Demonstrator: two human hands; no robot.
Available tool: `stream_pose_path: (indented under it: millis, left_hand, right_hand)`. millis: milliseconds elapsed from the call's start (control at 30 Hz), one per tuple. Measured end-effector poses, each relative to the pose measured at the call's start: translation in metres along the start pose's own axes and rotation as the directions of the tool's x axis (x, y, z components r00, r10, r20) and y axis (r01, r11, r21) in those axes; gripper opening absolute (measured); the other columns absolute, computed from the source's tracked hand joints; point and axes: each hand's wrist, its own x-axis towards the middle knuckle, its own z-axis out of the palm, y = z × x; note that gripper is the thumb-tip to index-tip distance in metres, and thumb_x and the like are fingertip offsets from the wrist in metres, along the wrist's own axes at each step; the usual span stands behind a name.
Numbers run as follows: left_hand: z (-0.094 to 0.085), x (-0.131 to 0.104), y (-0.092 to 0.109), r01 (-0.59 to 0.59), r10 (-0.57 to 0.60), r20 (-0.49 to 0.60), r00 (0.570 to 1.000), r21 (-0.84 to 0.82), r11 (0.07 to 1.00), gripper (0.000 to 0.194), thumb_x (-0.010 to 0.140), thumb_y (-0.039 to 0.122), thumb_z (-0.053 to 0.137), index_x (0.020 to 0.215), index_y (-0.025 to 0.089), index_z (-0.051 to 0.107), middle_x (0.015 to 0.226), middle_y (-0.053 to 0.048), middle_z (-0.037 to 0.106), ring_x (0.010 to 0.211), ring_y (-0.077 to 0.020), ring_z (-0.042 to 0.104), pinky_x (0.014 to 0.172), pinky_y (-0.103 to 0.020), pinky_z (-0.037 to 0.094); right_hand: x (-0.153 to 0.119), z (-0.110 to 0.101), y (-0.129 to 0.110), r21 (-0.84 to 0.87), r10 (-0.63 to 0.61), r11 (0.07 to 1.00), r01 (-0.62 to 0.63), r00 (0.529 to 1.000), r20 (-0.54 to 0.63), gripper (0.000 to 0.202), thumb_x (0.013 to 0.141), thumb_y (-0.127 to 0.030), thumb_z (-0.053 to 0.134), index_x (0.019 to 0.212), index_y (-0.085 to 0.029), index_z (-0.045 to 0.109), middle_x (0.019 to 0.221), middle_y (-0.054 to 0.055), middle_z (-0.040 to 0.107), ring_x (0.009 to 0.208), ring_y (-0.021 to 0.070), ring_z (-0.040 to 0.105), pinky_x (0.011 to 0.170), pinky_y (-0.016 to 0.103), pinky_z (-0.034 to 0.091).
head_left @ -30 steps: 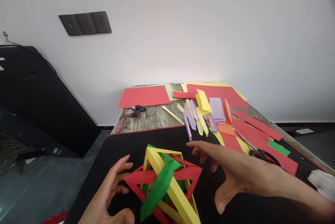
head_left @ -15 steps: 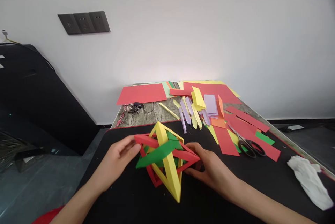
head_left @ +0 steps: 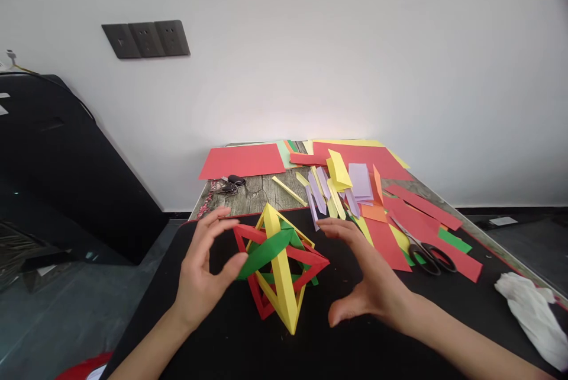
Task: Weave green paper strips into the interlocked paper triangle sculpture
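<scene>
A folded paper model [head_left: 280, 264] of interlocked red, yellow and green frames rests on the black mat [head_left: 213, 344]. My left hand [head_left: 208, 270] is open at its left, fingers curved and spread; the thumb tip lies close to a green strip, and I cannot tell whether it touches. On the other side my right hand [head_left: 366, 270] is open, thumb and fingers wide apart, with a gap between it and the red corner. Neither hand holds anything.
Black-handled scissors [head_left: 428, 253] lie on red, yellow and green paper at the right. Behind the model are narrow purple and yellow folded strips [head_left: 322, 190], a red sheet [head_left: 244, 161] and keys [head_left: 231, 183]. A crumpled white tissue [head_left: 530, 312] lies far right.
Both hands have let go of the paper model and spread open. The right hand has drawn away to the right, and the model has turned slightly.
</scene>
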Motion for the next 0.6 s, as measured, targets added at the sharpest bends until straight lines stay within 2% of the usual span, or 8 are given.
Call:
stream_pose_path:
  millis: [33,67,133,267,467,600]
  left_hand:
    - [0.001,-0.001,0.007,-0.130,0.127,0.034,0.991,0.124,0.984,0.024,0.084,0.026,0.066,0.107,0.026,0.062,0.137,-0.006,0.049,0.138,-0.0287,0.036,0.114,-0.048,0.030]
    - [0.002,-0.001,0.014,-0.227,0.221,0.051,0.974,0.222,0.948,0.024,0.082,0.021,0.067,0.105,0.025,0.062,0.131,-0.006,0.051,0.137,-0.0299,0.036,0.113,-0.051,0.030]
    - [0.005,-0.001,0.027,-0.328,0.324,0.074,0.943,0.366,0.871,0.028,0.079,0.017,0.068,0.105,0.025,0.061,0.114,-0.006,0.057,0.127,-0.0298,0.043,0.107,-0.052,0.035]
    - [0.013,0.003,0.039,-0.326,0.315,0.102,0.944,0.452,0.830,0.021,0.081,0.018,0.065,0.101,0.023,0.061,0.104,-0.006,0.057,0.115,-0.0286,0.044,0.099,-0.051,0.040]
    - [0.016,0.007,0.039,-0.342,0.327,0.115,0.938,0.454,0.823,0.012,0.083,0.015,0.063,0.093,0.021,0.062,0.107,-0.007,0.056,0.117,-0.0286,0.043,0.098,-0.051,0.040]
    - [0.016,0.009,0.037,-0.333,0.313,0.118,0.942,0.422,0.843,0.016,0.083,0.016,0.064,0.098,0.020,0.062,0.109,-0.008,0.056,0.116,-0.0273,0.044,0.097,-0.050,0.041]
  right_hand:
    - [0.000,0.005,0.004,-0.003,0.006,1.000,-0.006,0.999,0.034,0.117,0.048,-0.061,0.086,0.142,-0.026,0.027,0.144,0.018,0.036,0.134,0.0377,0.041,0.108,0.050,0.039]
    - [0.000,0.010,0.008,-0.012,0.018,1.000,-0.017,0.998,0.068,0.128,0.045,-0.059,0.088,0.147,-0.026,0.018,0.149,0.019,0.030,0.138,0.0396,0.035,0.110,0.052,0.036]
    - [0.000,0.020,0.016,-0.014,0.037,0.999,-0.036,0.993,0.110,0.138,0.044,-0.055,0.090,0.150,-0.026,0.006,0.153,0.020,0.022,0.142,0.0409,0.027,0.112,0.054,0.032]
    - [0.000,0.035,0.025,0.016,0.087,0.996,-0.091,0.985,0.151,0.142,0.045,-0.046,0.093,0.150,-0.028,0.000,0.154,0.021,0.018,0.144,0.0416,0.023,0.113,0.056,0.029]
    - [-0.001,0.047,0.028,0.041,0.077,0.996,-0.083,0.987,0.140,0.143,0.043,-0.036,0.095,0.150,-0.035,0.000,0.152,0.016,0.025,0.142,0.0401,0.028,0.111,0.057,0.033]
    - [-0.001,0.051,0.029,0.021,0.068,0.997,-0.072,0.985,0.157,0.144,0.044,-0.029,0.095,0.149,-0.042,-0.003,0.152,0.012,0.027,0.143,0.0375,0.027,0.111,0.057,0.033]
